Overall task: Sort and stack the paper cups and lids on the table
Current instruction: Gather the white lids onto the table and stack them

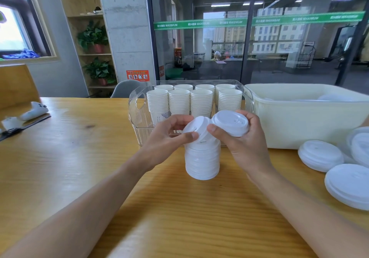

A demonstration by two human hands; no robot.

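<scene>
Two hands are working over the lid stack (202, 158) standing mid-table (79, 158) — the left hand (169, 138) is pinching the tilted top lid (196, 127), the right hand (242, 138) is gripping another lid (231, 122). Cups (189, 100) are sitting stacked in the far bin (137, 106); loose lids (319, 155) are lying right.

The wooden table (83, 158) carries a clear bin (137, 114) of stacked cups, a cream tub (299, 126) beside it, a tall lid stack (201, 162) in front, loose lids (320, 155) at right, and a white controller (35, 111) far left.
</scene>
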